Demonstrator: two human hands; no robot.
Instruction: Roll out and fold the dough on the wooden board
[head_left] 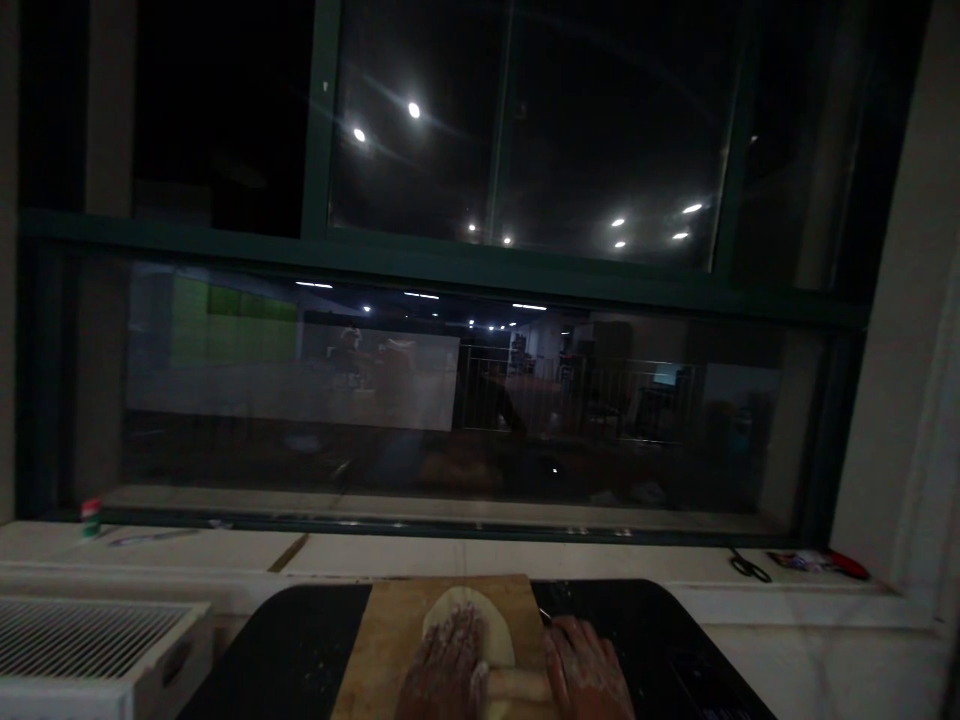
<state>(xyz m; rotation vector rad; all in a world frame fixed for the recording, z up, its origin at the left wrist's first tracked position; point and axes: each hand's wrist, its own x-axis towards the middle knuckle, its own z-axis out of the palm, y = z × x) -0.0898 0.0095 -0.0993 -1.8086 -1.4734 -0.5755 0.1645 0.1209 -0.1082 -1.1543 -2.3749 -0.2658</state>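
Note:
A pale, flat round of dough [491,632] lies on a wooden board [375,650] at the bottom middle. My left hand [446,665], dusted with flour, rests on the dough's left part with its fingers stretched forward. Between my hands is a light wooden piece like a rolling pin [519,686]; its ends are hidden. Floury too, my right hand [589,670] lies at the board's right edge by that piece, fingers extended over the black tabletop. Whether its palm presses on the pin cannot be seen.
The black table [300,640] stands against a white windowsill [360,555] below a dark window. On the sill are a small red-and-green container [91,518] at left and black-handled scissors [750,568] at right. A white radiator [172,650] stands at left.

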